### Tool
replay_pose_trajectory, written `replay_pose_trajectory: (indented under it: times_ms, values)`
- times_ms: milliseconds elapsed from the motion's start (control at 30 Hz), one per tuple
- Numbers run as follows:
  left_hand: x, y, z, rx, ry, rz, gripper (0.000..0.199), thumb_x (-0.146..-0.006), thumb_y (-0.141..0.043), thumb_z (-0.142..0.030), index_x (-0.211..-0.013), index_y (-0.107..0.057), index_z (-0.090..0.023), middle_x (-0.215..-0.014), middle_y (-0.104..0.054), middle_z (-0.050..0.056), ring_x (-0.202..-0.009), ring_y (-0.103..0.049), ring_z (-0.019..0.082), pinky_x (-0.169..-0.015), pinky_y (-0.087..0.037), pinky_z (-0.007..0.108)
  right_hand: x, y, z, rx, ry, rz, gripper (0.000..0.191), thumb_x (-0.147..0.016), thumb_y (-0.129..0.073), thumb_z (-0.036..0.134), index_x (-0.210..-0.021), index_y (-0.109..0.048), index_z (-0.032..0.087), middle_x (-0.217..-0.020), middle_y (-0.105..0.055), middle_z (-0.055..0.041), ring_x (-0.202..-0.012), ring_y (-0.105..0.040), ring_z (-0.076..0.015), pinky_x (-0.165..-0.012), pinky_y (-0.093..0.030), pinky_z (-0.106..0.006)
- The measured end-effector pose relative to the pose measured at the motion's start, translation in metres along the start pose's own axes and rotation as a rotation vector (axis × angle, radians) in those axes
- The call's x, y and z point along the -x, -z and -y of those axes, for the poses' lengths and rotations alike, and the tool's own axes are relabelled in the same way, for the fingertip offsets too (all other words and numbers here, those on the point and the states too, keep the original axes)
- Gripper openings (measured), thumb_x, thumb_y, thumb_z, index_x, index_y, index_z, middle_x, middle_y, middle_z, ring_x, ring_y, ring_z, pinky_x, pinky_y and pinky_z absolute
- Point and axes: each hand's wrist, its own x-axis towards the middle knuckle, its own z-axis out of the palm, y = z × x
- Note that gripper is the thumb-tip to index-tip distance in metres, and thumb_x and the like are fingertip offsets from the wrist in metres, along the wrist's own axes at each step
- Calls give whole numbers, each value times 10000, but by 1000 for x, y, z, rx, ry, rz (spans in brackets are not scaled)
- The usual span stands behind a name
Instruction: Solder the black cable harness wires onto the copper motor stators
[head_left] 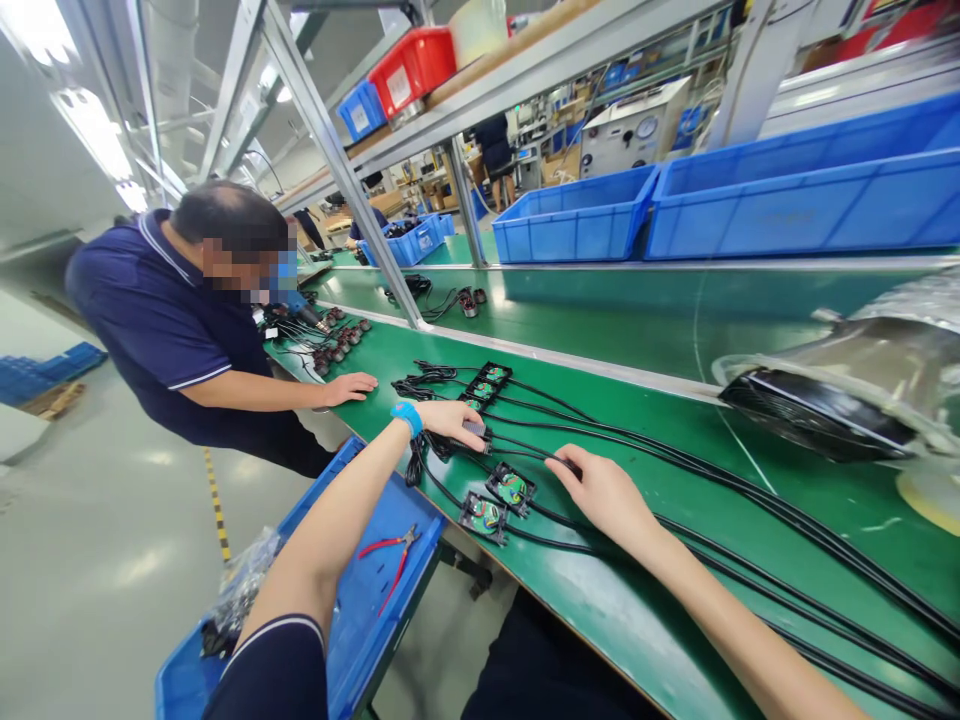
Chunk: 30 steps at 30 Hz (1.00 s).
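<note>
My left hand (448, 420), with a blue band at the wrist, is closed on a small black housing (475, 430) with a grey ribbed face; the fingers partly hide it. A black cable (525, 446) runs right from that housing, and my right hand (600, 485) pinches it between thumb and fingers. Just beyond lie several black housings in a row (491, 376), green circuit boards and coloured wires showing inside. Closer to me, two more open housings (512, 488) rest on the green bench (637, 620). Bundled black cables (424, 378) lie left of the housings.
A co-worker's hand (351, 388) rests on the bench at left, near several brown-and-black coiled parts (337, 350). Red-handled pliers (397, 550) lie in a blue tray (349, 620) below the edge. A metal post (352, 190) and plastic-wrapped equipment (832, 400) flank the bench; long cables cross it.
</note>
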Motion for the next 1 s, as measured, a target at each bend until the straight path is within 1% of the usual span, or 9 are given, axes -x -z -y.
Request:
replay_pose_trajectory:
  times_ms: [167,300,367,433,567,700,867,933,1000]
  values:
    - [-11,10,7,158,74,18,690,-694,-609,-815,-771,-690,-135,-618,-601,14,-531,-507,133,-524,-402,259,-3,-1,-5,32,-90,-45,261,-1025,-439,400,-958,-610,216,-813,-678,-40,-785,-648,-266,-646,-371,-300]
    - [-16,10,3,191,65,-10,671,-670,-649,-798,-715,-681,-129,-607,-600,21,-537,-522,141,-524,-405,264,-4,10,-7,20,-85,-19,281,-1010,-429,400,-931,-629,219,-860,-693,-51,-820,-655,-264,-661,-383,-296]
    - [-12,8,-3,179,23,-61,615,-654,-726,-728,-801,-716,-130,-689,-642,16,-620,-559,147,-584,-420,253,-3,21,-7,5,-78,-16,288,-1001,-437,421,-921,-633,225,-847,-689,-39,-791,-646,-247,-652,-383,-292]
    - [-5,3,-9,161,-23,-127,580,-651,-789,-635,-957,-736,-144,-829,-690,15,-745,-600,163,-676,-442,246,-2,34,-8,-4,-63,-15,308,-990,-445,452,-904,-634,224,-819,-679,-34,-761,-632,-240,-642,-381,-295]
    - [12,-13,-16,144,-77,-274,646,-683,-822,-531,-1193,-684,-159,-1080,-711,53,-971,-634,219,-847,-463,273,6,53,-7,-8,-9,34,338,-971,-453,467,-824,-628,218,-779,-663,-40,-722,-609,-235,-634,-377,-306]
    - [26,-28,-23,83,-167,-447,669,-683,-850,-503,-1232,-668,-167,-1197,-696,98,-1094,-630,252,-958,-459,314,22,64,1,32,1,107,353,-980,-438,449,-750,-574,218,-729,-636,-51,-671,-599,-230,-589,-353,-308]
    - [36,-38,-46,-17,-329,-623,687,-689,-842,-529,-1248,-639,-186,-1176,-674,90,-1066,-620,228,-954,-460,311,57,72,4,30,-31,95,419,-994,-391,528,-724,-523,235,-664,-595,-47,-594,-568,-223,-566,-355,-311]
    - [34,-45,-55,-50,-403,-647,704,-684,-832,-556,-1244,-627,-183,-1140,-666,89,-1038,-613,222,-940,-464,309,73,69,-4,23,-56,99,461,-983,-376,584,-718,-531,241,-653,-594,-51,-580,-565,-229,-561,-364,-320]
    - [27,-56,-60,-98,-455,-610,712,-682,-817,-585,-1228,-623,-171,-1099,-662,92,-1010,-607,223,-922,-470,314,91,61,-17,30,-85,120,461,-971,-381,609,-770,-588,249,-713,-636,-57,-618,-598,-245,-584,-395,-335]
